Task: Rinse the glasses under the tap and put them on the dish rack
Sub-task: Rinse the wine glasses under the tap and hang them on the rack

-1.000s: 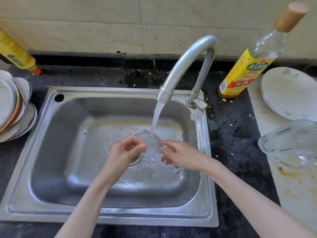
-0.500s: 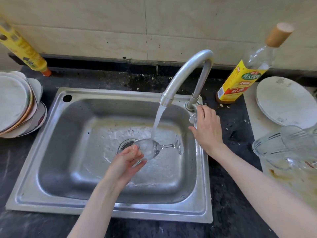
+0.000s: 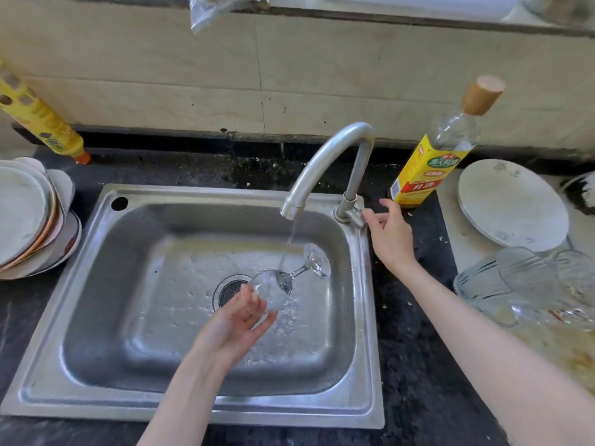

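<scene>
Wine glass (image 3: 283, 281) (tilted) | left hand (image 3: 235, 326) holds bowl | right hand (image 3: 391, 236) touches tap handle (image 3: 355, 217)

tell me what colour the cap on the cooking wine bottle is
Light tan, wood-like, on the cooking wine bottle; cap shows in the head view.
</scene>
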`<control>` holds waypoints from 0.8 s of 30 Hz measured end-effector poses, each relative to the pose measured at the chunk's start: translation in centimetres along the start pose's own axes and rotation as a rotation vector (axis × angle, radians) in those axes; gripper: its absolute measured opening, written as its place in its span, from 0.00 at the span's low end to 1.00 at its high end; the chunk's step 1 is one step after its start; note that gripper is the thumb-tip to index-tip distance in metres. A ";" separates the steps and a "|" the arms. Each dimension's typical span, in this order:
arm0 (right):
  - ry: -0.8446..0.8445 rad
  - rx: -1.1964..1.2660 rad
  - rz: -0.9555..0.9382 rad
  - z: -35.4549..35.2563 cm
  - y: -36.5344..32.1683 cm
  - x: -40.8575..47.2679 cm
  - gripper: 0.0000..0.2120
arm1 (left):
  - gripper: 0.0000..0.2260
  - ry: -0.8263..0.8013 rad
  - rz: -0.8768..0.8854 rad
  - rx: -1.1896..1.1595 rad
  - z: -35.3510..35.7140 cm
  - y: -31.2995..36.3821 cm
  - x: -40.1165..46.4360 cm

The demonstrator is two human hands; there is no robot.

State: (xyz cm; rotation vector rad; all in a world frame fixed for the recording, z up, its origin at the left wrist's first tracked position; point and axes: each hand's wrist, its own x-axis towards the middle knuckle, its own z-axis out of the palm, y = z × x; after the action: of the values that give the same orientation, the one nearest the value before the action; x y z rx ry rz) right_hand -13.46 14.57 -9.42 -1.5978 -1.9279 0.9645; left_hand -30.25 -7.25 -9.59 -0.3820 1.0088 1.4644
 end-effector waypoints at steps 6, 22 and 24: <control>-0.054 0.008 0.094 -0.2 -0.5 0.0 0.23 | 0.27 0.005 -0.028 -0.111 -0.3 -0.6 0.0; -0.267 0.464 0.070 1.3 -7.1 -13.5 0.09 | 0.04 -0.056 -0.166 -0.080 3.1 -1.1 -4.1; -0.234 0.470 0.059 0.5 -7.8 -14.1 0.10 | 0.05 -0.099 -0.137 0.026 3.0 -0.7 -4.8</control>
State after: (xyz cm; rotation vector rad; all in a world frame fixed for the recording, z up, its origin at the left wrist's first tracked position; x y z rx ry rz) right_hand -15.78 0.10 -2.60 -1.3167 -1.6324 1.5525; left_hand -27.72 -8.09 -4.54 -0.3503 0.9040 1.3329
